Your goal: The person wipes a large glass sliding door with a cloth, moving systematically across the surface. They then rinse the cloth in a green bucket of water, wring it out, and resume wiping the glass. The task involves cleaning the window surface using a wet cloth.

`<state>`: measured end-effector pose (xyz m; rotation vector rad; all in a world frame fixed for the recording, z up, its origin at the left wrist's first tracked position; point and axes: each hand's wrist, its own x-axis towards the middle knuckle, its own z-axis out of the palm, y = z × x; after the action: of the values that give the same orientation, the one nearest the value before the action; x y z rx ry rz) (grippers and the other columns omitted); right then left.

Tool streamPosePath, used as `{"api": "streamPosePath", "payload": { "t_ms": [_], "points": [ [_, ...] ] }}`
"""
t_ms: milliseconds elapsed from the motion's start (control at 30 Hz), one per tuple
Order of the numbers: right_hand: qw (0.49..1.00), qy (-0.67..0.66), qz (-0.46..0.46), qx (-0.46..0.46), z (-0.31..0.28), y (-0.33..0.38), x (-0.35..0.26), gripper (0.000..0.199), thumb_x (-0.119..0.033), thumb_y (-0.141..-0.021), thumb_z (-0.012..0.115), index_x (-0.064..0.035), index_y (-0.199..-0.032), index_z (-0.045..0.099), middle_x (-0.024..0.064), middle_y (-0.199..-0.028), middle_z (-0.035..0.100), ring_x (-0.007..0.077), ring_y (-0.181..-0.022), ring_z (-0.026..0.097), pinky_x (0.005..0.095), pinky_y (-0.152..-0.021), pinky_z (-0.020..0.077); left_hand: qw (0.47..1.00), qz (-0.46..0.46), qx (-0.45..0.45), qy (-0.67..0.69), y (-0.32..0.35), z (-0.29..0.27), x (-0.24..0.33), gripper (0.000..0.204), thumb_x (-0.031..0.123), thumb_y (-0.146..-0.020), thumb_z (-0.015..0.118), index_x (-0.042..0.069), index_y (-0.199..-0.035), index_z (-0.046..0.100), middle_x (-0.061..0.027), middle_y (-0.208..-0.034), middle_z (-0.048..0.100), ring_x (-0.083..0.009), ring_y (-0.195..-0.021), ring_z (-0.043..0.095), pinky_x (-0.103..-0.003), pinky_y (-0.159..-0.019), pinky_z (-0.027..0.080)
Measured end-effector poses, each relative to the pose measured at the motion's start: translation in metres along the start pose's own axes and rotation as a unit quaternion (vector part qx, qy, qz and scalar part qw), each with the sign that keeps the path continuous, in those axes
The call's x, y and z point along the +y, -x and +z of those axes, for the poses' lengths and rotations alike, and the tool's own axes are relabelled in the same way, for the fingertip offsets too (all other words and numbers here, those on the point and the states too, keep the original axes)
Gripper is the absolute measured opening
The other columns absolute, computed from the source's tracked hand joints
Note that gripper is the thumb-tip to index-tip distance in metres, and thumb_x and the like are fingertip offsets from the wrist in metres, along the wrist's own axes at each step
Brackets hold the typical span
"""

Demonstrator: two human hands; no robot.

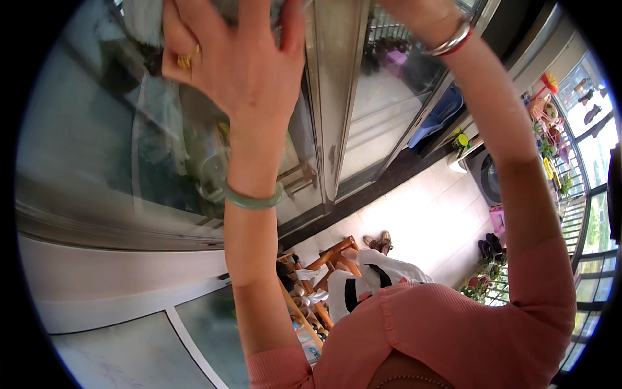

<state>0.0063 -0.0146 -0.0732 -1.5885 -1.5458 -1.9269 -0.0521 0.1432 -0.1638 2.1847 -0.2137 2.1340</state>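
Potentially, the green bangle [251, 197] could knock the glass [84, 149] if the left hand [243, 65] swings inward. Left fingers [175, 39] are partly cropped, grip indeterminate; right fingers are out of view.

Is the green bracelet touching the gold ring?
Apart. The head view shows the green bracelet around the wrist and the gold ring on a finger, with the bare back of the left hand between them.
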Motion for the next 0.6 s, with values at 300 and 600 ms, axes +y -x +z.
{"api": "streamPosePath", "payload": {
  "t_ms": [300, 600],
  "points": [
    [0.948, -0.141, 0.25, -0.134, 0.003, 0.215, -0.149, 0.016, -0.012, -0.063, 0.07, -0.0202, -0.077, 0.068, -0.0062, -0.118, 0.067, 0.0239, -0.108, 0.055, 0.0419, -0.086, 0.0417, 0.982, -0.035, -0.186, 0.025, 0.241, -0.026, 0.014, 0.051, 0.019, -0.083, 0.073, 0.039, -0.13, 0.067, -0.0107, -0.126, 0.044, -0.0312, -0.11, 0.043, -0.046, -0.093, 0.035],
    [0.882, -0.268, 0.231, -0.313, 0.003, 0.309, -0.235, 0.012, -0.016, -0.078, 0.071, -0.0126, -0.089, 0.072, -0.0008, -0.114, 0.062, 0.0237, -0.106, 0.055, 0.0368, -0.09, 0.0484, 0.918, 0.069, -0.382, 0.084, 0.342, -0.063, -0.021, 0.052, 0.011, -0.083, 0.069, 0.037, -0.129, 0.067, -0.0033, -0.134, 0.047, -0.0242, -0.114, 0.047, -0.046, -0.092, 0.039]
  ]
}}
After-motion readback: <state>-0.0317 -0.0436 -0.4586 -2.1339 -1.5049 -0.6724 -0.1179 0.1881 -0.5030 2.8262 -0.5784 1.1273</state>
